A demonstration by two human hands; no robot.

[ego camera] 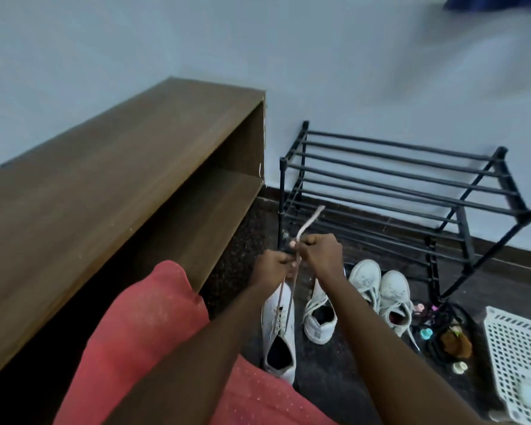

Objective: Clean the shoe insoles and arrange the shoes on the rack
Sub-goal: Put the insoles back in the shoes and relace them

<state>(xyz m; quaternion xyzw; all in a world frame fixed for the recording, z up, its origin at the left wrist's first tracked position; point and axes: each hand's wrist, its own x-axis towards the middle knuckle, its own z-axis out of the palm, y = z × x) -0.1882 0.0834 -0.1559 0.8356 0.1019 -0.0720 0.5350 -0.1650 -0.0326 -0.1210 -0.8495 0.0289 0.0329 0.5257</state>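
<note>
A white sneaker (278, 332) stands on the dark floor in front of me, toe pointing away, its laces (284, 305) pulled taut upward. My left hand (272, 265) and my right hand (321, 256) are held together above it, each pinching the lace ends; one loose end (310, 220) sticks up past my right hand. A second white sneaker (319, 317) sits just to the right. Two more white sneakers (380, 292) stand side by side near the black metal shoe rack (396, 179), whose bars carry nothing.
A brown wooden shelf unit (105, 185) runs along the left. A white perforated plastic basket (521, 357) sits at the lower right, with small items and dark cords (448, 342) beside it. My red-clothed knee (141, 326) is at the lower left.
</note>
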